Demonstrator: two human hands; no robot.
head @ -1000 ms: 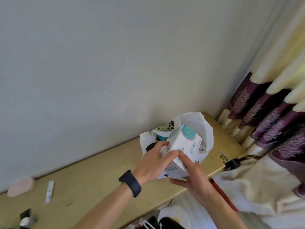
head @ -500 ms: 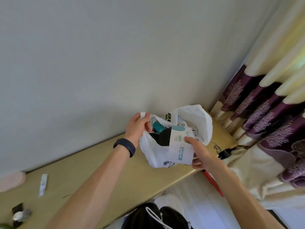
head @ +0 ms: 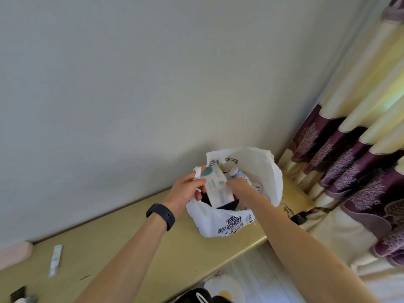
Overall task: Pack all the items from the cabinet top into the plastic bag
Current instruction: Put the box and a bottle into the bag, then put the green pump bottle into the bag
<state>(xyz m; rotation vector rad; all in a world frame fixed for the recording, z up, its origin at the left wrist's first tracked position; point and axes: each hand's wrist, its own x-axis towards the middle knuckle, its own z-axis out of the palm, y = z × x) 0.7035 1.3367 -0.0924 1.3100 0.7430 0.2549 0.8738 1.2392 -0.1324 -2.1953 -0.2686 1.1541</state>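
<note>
A white plastic bag (head: 227, 223) with black print stands open on the yellow cabinet top (head: 135, 243) near the wall. My left hand (head: 188, 189) grips the bag's near-left rim and handle, holding the mouth open. My right hand (head: 239, 189) reaches into the mouth, holding a white box with teal marks (head: 217, 189) that is half inside the bag. Inside the bag I see a small bottle with a white cap (head: 237, 172) and something dark beneath the box.
A white sachet (head: 55, 260) and a pink flat item (head: 15, 254) lie at the cabinet's left; a small black-and-white object (head: 20, 296) sits at the bottom-left corner. Purple-and-cream curtains (head: 354, 162) hang on the right. Bedding lies below the cabinet's front edge.
My left hand went from the box to the bag's rim and pulled it open. My right hand carried the box from in front of the bag into its mouth.
</note>
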